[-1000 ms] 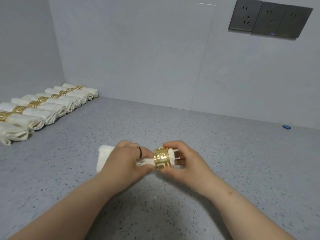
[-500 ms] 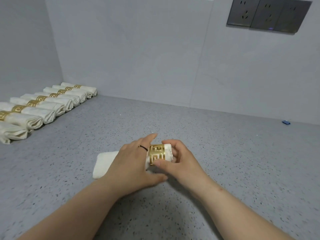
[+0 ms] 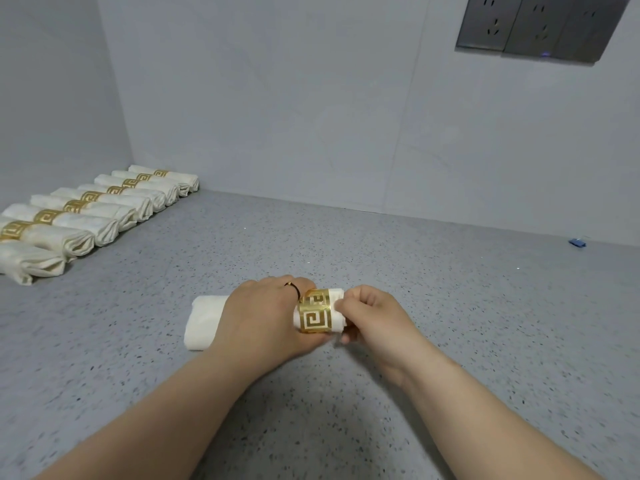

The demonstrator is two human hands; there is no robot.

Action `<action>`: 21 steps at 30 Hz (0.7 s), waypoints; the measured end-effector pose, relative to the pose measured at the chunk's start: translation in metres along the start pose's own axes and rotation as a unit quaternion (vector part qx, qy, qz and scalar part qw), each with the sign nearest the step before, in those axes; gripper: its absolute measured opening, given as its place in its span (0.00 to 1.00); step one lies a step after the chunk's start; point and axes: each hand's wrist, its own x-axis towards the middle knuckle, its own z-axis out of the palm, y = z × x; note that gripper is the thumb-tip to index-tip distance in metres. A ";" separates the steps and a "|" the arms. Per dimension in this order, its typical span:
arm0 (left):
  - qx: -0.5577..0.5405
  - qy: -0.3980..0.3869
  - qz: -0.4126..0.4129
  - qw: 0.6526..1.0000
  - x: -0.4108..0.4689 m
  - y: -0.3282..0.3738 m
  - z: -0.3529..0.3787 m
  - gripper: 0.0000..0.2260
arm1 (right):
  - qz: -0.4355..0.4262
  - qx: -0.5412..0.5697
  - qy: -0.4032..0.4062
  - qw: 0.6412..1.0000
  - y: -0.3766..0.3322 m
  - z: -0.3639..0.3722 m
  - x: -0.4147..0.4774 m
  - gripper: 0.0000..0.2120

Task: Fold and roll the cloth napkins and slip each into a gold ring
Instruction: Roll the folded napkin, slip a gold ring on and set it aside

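Since the earlier frames, the gold ring (image 3: 315, 310) has travelled further onto the rolled napkin (image 3: 204, 322), and the left hand (image 3: 266, 315) has closed down over the roll instead of lying open across it. Left fingers are wrapped around the middle of the roll, pressing it against the grey surface (image 3: 450, 323); this likely keeps the roll tight and stops it unwinding while the ring slides. Right hand (image 3: 375, 322) fingers are closed in a pinch on the cloth end that projects past the ring, just beside the left fingers, apparently to draw the end through. The ring sits between the two hands, touching both, near the right end of the roll and not yet centred. Beyond the left fingers, well apart, a row of finished napkins (image 3: 100, 206) lies against the wall. A small blue item (image 3: 577, 242) lies well beyond the right fingers. Nothing obstructs the sliding path except the left hand itself, which must yield as the ring advances.
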 end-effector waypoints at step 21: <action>0.009 -0.020 -0.056 0.998 -0.002 -0.005 0.000 0.15 | -0.008 -0.023 -0.058 0.998 0.001 0.006 -0.007 0.09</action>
